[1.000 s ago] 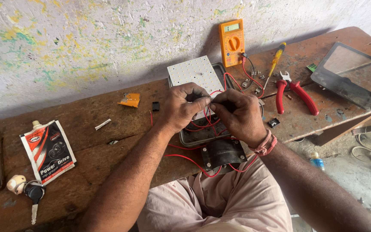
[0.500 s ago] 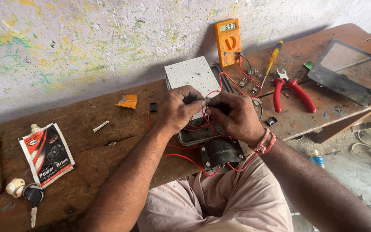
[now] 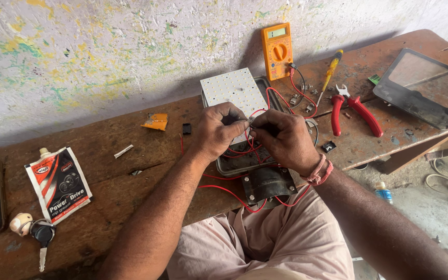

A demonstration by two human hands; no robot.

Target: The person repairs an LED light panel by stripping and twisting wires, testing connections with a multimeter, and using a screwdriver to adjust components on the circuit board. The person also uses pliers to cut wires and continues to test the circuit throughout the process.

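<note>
Fingertips of the left hand (image 3: 218, 130) and right hand (image 3: 282, 139) pinch thin red wires (image 3: 257, 112) together above a grey metal lamp housing (image 3: 237, 163) on a worn wooden bench (image 3: 110, 171).

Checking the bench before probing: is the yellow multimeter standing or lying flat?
Standing: the multimeter leans upright against the wall, its foot on the bench.

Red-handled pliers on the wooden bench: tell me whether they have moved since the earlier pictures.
No. The red-handled pliers lie in the same place, beside the yellow-handled screwdriver and right of the orange multimeter, as before.
</note>
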